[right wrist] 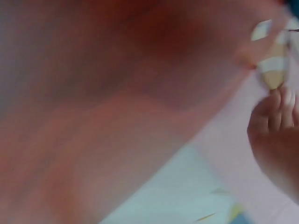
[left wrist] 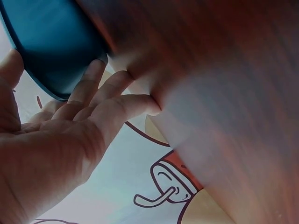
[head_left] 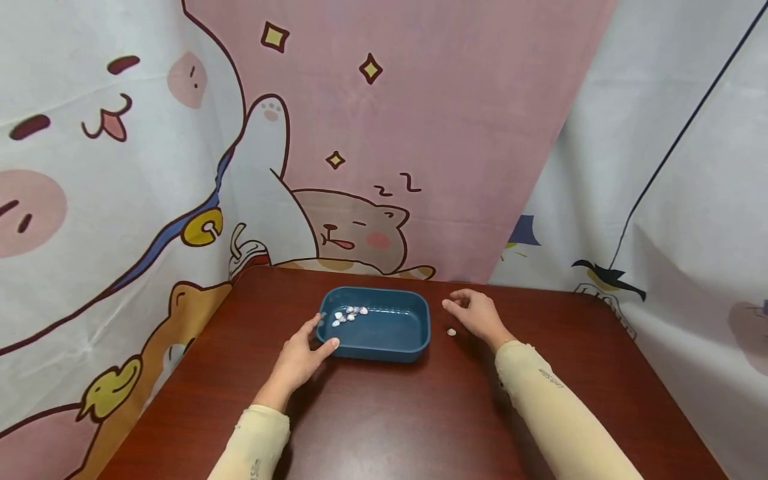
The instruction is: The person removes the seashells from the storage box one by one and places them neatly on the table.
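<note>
A blue rectangular tray (head_left: 384,353) sits on the table, with several small whitish seashells (head_left: 351,315) gathered toward its left end. My left hand (head_left: 298,363) is at the tray's left near corner, thumb at the near rim and fingers spread along the left side. In the left wrist view the hand's outstretched fingers (left wrist: 96,70) meet the tray's wall (left wrist: 60,56). One small pale seashell (head_left: 451,332) lies on the table right of the tray. Just beyond that shell hovers my right hand (head_left: 477,313), fingers loosely bent, with a gap between thumb and forefinger.
The reddish-brown wooden table (head_left: 384,413) is backed by a hanging cartoon-printed cloth (head_left: 450,133). The cloth also closes in the left and right sides. The tray stands near the table's far edge.
</note>
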The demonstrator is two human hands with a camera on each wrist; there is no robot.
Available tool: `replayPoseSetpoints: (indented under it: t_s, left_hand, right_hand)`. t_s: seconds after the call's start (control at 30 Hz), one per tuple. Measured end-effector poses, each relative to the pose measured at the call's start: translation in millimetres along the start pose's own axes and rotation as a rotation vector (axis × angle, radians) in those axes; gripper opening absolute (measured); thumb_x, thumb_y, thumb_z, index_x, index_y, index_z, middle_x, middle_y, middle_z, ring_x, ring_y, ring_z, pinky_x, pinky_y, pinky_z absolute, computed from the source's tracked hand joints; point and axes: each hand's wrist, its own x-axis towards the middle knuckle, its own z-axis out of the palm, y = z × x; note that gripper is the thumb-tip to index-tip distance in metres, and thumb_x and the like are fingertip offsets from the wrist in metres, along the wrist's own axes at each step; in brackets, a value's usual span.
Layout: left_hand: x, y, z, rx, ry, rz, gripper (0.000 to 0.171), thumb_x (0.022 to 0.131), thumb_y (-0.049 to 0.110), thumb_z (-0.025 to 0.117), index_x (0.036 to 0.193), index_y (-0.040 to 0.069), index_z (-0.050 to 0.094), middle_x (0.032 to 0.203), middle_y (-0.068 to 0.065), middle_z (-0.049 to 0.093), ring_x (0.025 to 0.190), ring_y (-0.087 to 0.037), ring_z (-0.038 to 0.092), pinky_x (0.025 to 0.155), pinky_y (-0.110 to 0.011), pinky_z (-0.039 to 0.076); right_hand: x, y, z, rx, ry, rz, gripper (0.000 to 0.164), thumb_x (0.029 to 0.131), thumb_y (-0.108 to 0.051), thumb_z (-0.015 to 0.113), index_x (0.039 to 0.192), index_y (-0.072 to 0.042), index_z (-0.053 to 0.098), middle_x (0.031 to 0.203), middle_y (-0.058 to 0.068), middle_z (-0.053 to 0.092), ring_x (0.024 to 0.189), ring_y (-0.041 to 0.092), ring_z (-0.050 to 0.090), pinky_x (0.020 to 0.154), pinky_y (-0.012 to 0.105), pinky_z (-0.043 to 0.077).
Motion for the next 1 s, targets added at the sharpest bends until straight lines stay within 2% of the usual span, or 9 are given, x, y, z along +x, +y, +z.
replayPoseSetpoints:
  t_s: [0.1, 0.17, 0.3, 0.4, 0.57, 0.8, 1.0]
  left_hand:
    - [0.1, 0.9, -1.4, 0.010, 0.001, -0.003, 0.082, 0.102, 0.040, 0.074, 0.168, 0.012, 0.035, 0.161, -0.024, 0.052, 0.140, -0.046, 0.060, 0.113, -0.069, 0.047]
    - [0.1, 0.7, -1.5, 0.011, 0.002, -0.006, 0.081, 0.102, 0.040, 0.074, 0.168, 0.013, 0.035, 0.161, -0.024, 0.052, 0.140, -0.046, 0.060, 0.113, -0.068, 0.048]
    - [0.2, 0.0, -0.4, 0.005, 0.004, -0.003, 0.081, 0.101, 0.038, 0.075, 0.168, 0.012, 0.036, 0.159, -0.024, 0.054, 0.139, -0.045, 0.062, 0.113, -0.067, 0.048]
    - [0.2, -0.4, 0.3, 0.002, 0.003, -0.001, 0.082, 0.101, 0.038, 0.076, 0.167, 0.012, 0.036, 0.159, -0.024, 0.055, 0.137, -0.044, 0.063, 0.113, -0.066, 0.049]
    - [0.3, -0.2, 0.8, 0.009, 0.009, -0.002, 0.081, 0.101, 0.038, 0.076, 0.167, 0.012, 0.037, 0.157, -0.025, 0.057, 0.135, -0.044, 0.064, 0.112, -0.066, 0.050]
    - [0.8, 0.5, 2.3, -0.002, 0.000, 0.020, 0.082, 0.100, 0.039, 0.076, 0.167, 0.011, 0.037, 0.159, -0.024, 0.054, 0.138, -0.045, 0.062, 0.112, -0.066, 0.049]
    - [0.7, 0.6, 1.2, -0.002, 0.004, 0.013, 0.082, 0.101, 0.038, 0.076, 0.167, 0.012, 0.036, 0.158, -0.025, 0.055, 0.137, -0.044, 0.063, 0.113, -0.066, 0.049]
  right_hand:
    - [4, -33, 12, 0.030, 0.104, -0.059, 0.047, 0.104, -0.038, 0.071, 0.136, -0.005, 0.069, 0.120, 0.016, 0.076, 0.107, 0.032, 0.071, 0.092, 0.049, 0.059]
    - [6, -54, 24, 0.048, 0.127, -0.110, 0.043, 0.103, -0.032, 0.074, 0.136, -0.005, 0.070, 0.115, 0.015, 0.077, 0.102, 0.030, 0.071, 0.089, 0.047, 0.060]
    - [5, -85, 55, 0.028, 0.091, -0.177, 0.041, 0.100, -0.026, 0.077, 0.135, -0.006, 0.070, 0.113, 0.012, 0.076, 0.098, 0.025, 0.070, 0.088, 0.044, 0.061]
    - [4, -100, 77, -0.016, 0.025, -0.179, 0.045, 0.100, -0.026, 0.078, 0.139, -0.008, 0.068, 0.116, 0.010, 0.075, 0.100, 0.023, 0.070, 0.092, 0.044, 0.061]
    - [5, -112, 100, -0.068, -0.046, -0.127, 0.055, 0.100, -0.028, 0.077, 0.149, -0.009, 0.059, 0.127, 0.013, 0.073, 0.112, 0.027, 0.071, 0.100, 0.048, 0.060]
    - [11, -113, 111, -0.170, -0.008, -0.013, 0.056, 0.100, -0.030, 0.077, 0.148, -0.005, 0.059, 0.146, 0.019, 0.062, 0.132, 0.035, 0.063, 0.112, 0.053, 0.053]
    - [13, -114, 116, -0.248, -0.074, -0.051, 0.056, 0.103, -0.030, 0.073, 0.151, -0.006, 0.058, 0.153, 0.018, 0.057, 0.139, 0.037, 0.059, 0.116, 0.054, 0.051]
